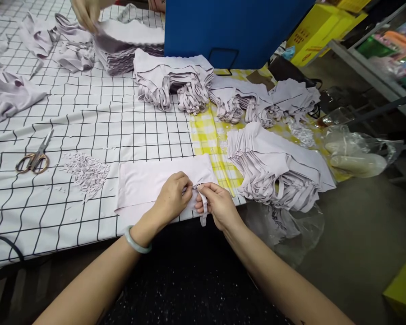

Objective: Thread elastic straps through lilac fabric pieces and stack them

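My right hand (220, 204) pinches a narrow pale lilac strap (204, 210), whose looped end dangles below the fingers. A small dark piece, too small to name, shows at the fingertips between my two hands. My left hand (173, 197), with a pale bangle (137, 241) on its wrist, is closed right beside it; what its fingers grip is mostly hidden. Under both hands a flat pale lilac fabric piece (149, 178) lies along the table's front edge.
Scissors (37, 158) and a heap of small fabric snippets (88, 174) lie left. Strapped garment stacks (277, 167) stand right, with another stack (172, 76) behind. A blue panel (230, 31) rises at the back. Another person's hand (88, 13) touches a fabric pile (128, 45).
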### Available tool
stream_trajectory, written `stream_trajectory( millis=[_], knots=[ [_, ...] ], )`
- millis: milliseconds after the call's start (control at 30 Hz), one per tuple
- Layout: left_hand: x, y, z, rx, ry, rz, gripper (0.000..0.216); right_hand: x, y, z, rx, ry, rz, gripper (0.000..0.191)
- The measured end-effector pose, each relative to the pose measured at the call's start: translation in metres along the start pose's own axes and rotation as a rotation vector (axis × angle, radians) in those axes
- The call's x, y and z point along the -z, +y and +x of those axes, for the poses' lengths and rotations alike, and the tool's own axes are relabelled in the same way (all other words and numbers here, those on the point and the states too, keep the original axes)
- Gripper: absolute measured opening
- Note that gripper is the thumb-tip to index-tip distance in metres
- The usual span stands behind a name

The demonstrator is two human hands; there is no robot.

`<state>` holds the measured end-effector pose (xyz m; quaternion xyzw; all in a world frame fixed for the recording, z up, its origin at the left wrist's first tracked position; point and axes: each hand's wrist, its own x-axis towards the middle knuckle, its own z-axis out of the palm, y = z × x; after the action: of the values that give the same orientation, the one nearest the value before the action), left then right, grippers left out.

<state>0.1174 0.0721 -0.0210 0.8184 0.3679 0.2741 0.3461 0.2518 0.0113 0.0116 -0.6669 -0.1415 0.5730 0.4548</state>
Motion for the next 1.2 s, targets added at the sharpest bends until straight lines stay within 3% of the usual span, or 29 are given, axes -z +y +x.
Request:
stream_trajectory(
  millis=[367,633,800,900,1000,1200],
  knots=[
    [0.001,0.006,0.001,0.062,-0.016,0.003,0.016,-0.006,-0.002,0.0,0.006,0.023,-0.047,0.012],
    [0.001,0.004,0.001,0.094,0.004,-0.003,0.016,-0.004,-0.004,0.004,-0.055,-0.063,-0.132,0.013],
    [0.018,0.002,0.01,0.005,-0.103,-0.025,0.018,0.011,-0.001,-0.011,-0.045,-0.157,-0.144,0.023],
    [0.017,0.001,0.026,-0.173,-0.202,0.166,0.029,0.026,0.009,-0.033,0.139,-0.147,-0.205,0.039],
    [0.005,-0.001,0.04,-0.238,-0.355,0.41,0.043,0.04,0.027,-0.055,0.263,-0.101,-0.325,0.039],
    [-0.012,-0.007,0.046,-0.208,-0.398,0.596,0.06,0.064,0.082,-0.071,0.222,-0.197,-0.421,0.027]
  ],
)
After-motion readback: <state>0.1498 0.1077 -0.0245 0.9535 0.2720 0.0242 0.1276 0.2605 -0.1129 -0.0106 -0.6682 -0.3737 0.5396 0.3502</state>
